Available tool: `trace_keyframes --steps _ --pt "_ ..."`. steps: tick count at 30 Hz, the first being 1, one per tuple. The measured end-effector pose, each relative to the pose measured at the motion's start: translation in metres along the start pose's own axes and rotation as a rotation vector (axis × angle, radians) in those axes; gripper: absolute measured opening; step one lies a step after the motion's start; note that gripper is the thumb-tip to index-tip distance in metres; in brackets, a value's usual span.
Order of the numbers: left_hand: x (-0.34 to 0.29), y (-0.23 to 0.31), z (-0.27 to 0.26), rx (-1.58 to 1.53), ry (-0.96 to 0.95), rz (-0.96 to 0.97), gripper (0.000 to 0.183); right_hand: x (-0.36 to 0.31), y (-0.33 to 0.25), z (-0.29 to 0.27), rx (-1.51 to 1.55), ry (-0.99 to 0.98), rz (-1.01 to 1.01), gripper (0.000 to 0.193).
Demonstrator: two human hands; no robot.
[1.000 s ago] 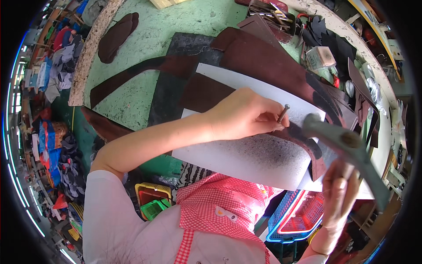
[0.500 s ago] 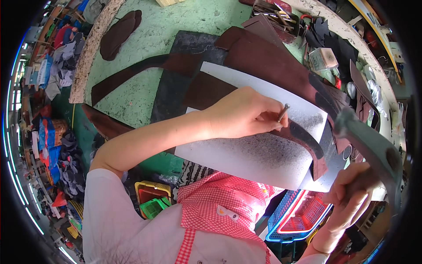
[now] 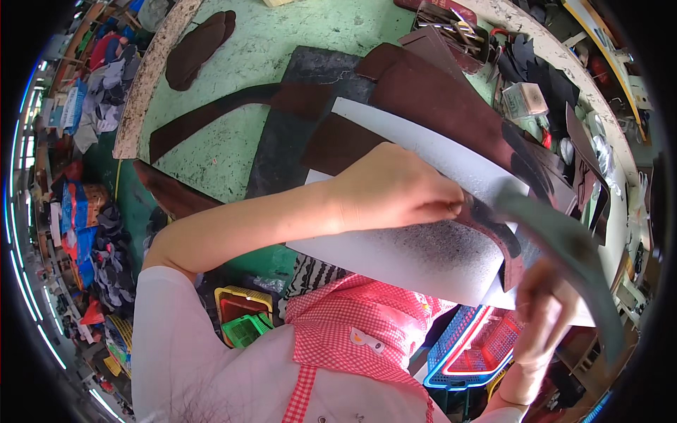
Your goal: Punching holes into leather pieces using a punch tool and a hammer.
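My left hand (image 3: 395,185) is closed in a pinch over a dark brown leather piece (image 3: 513,268) with a blackened curved edge. The slim metal punch it grips is mostly hidden by the fingers. Beneath the leather lies a white board (image 3: 395,257), speckled with dark specks. My right hand (image 3: 544,299) is wrapped round a hammer, smeared by motion. Its long, curved, greyish hammer head (image 3: 575,243) hangs over the board's right end, one face close to the left fingertips. Whether it touches the punch I cannot tell.
Under the board is a dark slab (image 3: 278,158) on a green worktable (image 3: 233,130). More brown leather pieces (image 3: 437,106) overlap behind the board. A tool box (image 3: 465,53) stands at the back right beside a clear block (image 3: 525,101). Plastic baskets (image 3: 451,352) sit below the table edge.
The hammer has swung left and inward, towards my left fingertips, with my right hand moving left. The punch, its top plain before, is now mostly covered. The leather stays on the board.
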State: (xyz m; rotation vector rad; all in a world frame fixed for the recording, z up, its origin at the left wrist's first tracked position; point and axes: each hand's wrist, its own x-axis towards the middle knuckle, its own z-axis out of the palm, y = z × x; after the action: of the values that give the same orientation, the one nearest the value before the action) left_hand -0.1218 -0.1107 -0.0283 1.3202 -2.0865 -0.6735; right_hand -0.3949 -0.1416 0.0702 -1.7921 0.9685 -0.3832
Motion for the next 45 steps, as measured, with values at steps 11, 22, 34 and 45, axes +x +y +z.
trace_keyframes --steps 11,22,34,45 --pt "-0.005 -0.004 0.001 -0.171 0.080 -0.037 0.012 0.005 0.007 0.015 -0.142 0.204 -0.133 0.053" --pt "-0.011 -0.015 0.004 -0.236 0.169 0.039 0.011 0.015 0.020 -0.015 -0.047 -0.353 -0.087 0.047" --pt "-0.015 -0.012 -0.008 -0.230 0.095 -0.029 0.014 0.007 0.014 0.013 -0.042 0.035 -0.140 0.051" --pt "-0.023 -0.015 -0.015 -0.311 0.064 -0.068 0.009 0.018 -0.007 0.020 -0.145 0.042 -0.062 0.060"
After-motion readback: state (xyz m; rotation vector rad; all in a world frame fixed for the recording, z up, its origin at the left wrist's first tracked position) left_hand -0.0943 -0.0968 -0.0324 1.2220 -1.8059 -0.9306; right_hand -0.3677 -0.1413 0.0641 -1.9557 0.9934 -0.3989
